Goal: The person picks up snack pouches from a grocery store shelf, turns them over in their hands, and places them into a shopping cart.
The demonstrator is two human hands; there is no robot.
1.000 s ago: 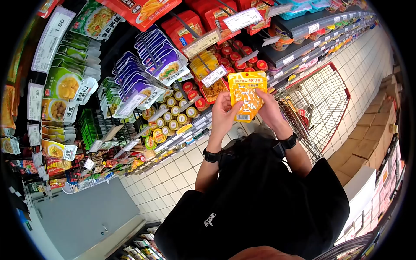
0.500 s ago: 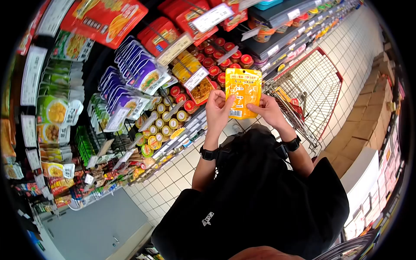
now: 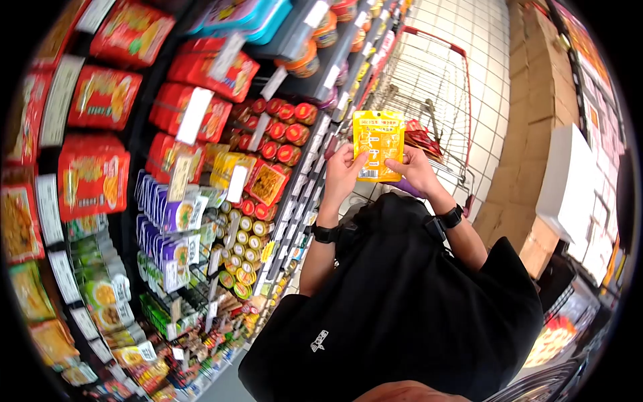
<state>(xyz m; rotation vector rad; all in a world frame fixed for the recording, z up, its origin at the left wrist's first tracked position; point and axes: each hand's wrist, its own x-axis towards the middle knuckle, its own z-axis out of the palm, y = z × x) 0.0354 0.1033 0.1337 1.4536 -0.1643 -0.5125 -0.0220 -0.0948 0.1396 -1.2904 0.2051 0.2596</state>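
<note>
A yellow pouch with printed text, a barcode at its lower left and a hang hole at the top is held upright in front of my chest. My left hand pinches its left edge, thumb on the printed face. On the opposite edge my right hand grips it the same way. The fingers behind the pouch are hidden. Both wrists carry a dark band. Past the pouch stands a shopping cart with red packets inside.
Shelves on the left hold red packets, purple packets, red-lidded jars and yellow-lidded tins. Cardboard boxes line the right side of the aisle. Between them runs a tiled floor.
My view has turned, so the shelves and cart appear shifted, with the cart now closer behind the pouch. Both hands keep hold of the pouch in nearly the same place.
</note>
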